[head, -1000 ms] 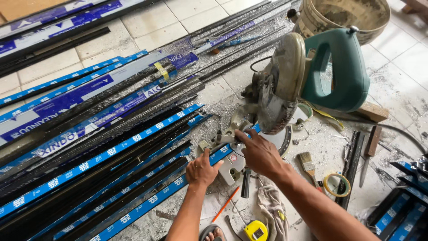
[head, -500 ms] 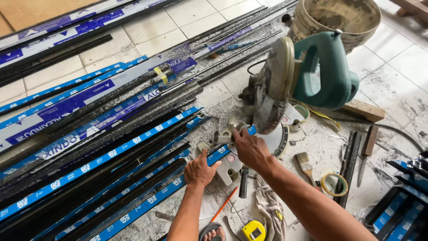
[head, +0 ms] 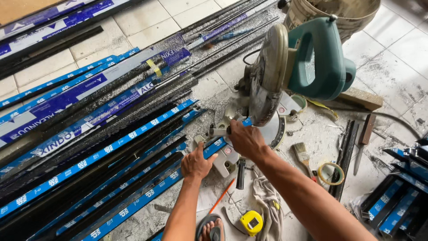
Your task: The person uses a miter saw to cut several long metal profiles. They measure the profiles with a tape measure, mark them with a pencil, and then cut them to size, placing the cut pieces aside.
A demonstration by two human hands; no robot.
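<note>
saw: 1 green mitre saw on the tiled floor, blade head raised, dusty blade guard facing the hands.
profile in work: 1 black profile w/ blue film, lying across the saw base, end just under the blade guard.
left hand: left hand palm down on the profile, fingers spread & curled over its edge, pressing, not wrapped round it. forearm comes up from bottom of view, near straight.
right hand: right hand closed round a small metal clamp part at the saw fence, knuckles up, thumb side toward the blade. forearm runs in from bottom right, diagonal.
profile stock: many long black profiles w/ blue film fanned over the floor left of the saw, too overlapped to count; more short ones stacked at right edge.
bucket: 1 dirty bucket behind the saw.
tape measure: 1 yellow tape measure by the rag, near the left forearm.
brush: 1 paintbrush right of the right forearm.
tape roll: 1 tape roll just beside the brush.
pencil: 1 orange pencil between the forearms.
wood block: 1 wood block right of the saw.
foot: 1 foot in a sandal at bottom edge.
floor: covered in metal shavings round the saw.
</note>
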